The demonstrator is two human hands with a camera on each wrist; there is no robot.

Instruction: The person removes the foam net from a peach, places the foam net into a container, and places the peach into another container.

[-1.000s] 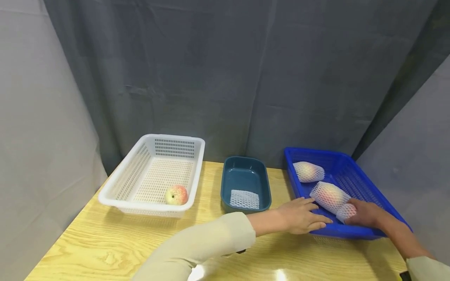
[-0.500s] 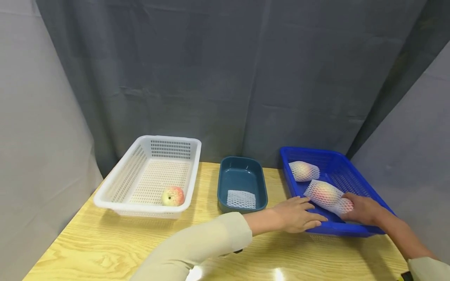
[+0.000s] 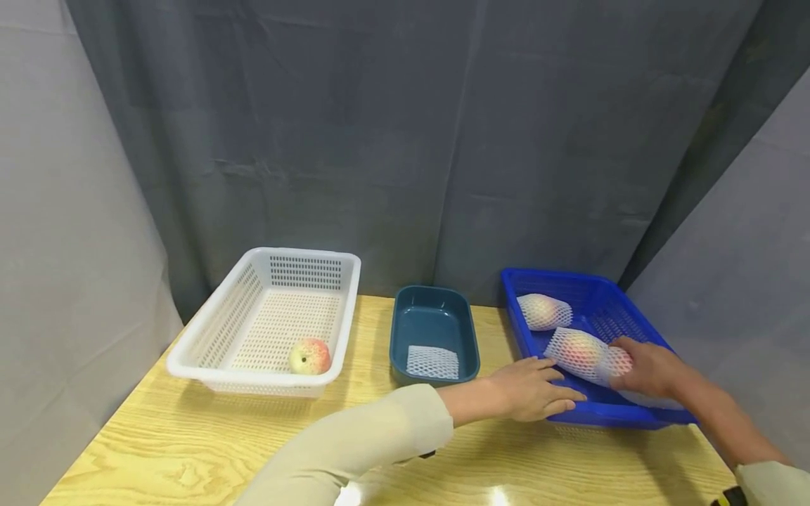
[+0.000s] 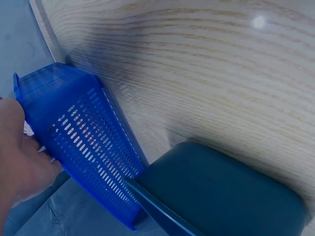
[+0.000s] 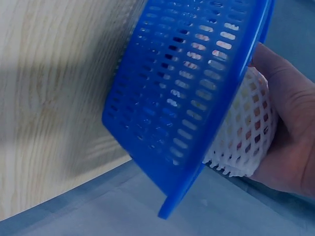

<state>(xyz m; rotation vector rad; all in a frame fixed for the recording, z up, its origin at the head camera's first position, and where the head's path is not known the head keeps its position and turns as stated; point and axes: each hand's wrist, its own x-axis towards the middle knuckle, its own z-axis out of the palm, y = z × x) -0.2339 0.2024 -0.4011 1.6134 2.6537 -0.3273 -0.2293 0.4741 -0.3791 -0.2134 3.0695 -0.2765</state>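
In the head view my right hand (image 3: 652,369) reaches over the front of the blue basket (image 3: 598,414) and grips a peach (image 3: 620,362) in a white foam net. Against it lies another netted peach (image 3: 579,353). More white netting (image 3: 652,400) shows under the palm; in the right wrist view the netting (image 5: 243,128) bulges above the rim beside my thumb. My left hand (image 3: 531,390) rests on the basket's front left corner, fingers spread over the rim; the left wrist view shows this hand (image 4: 27,162) along the rim. A third netted peach (image 3: 544,311) lies farther back.
A white basket (image 3: 209,372) at left holds a bare peach (image 3: 310,356). Between the baskets stands a dark teal tub (image 3: 430,316) with a flattened foam net (image 3: 433,362) in it. A grey curtain (image 3: 405,140) hangs behind the wooden table (image 3: 164,450).
My right hand has moved slightly back from the basket's front wall, bringing the gripped peach along, and white netting now shows beneath it. The left hand stays on the rim. The view shifts slightly.
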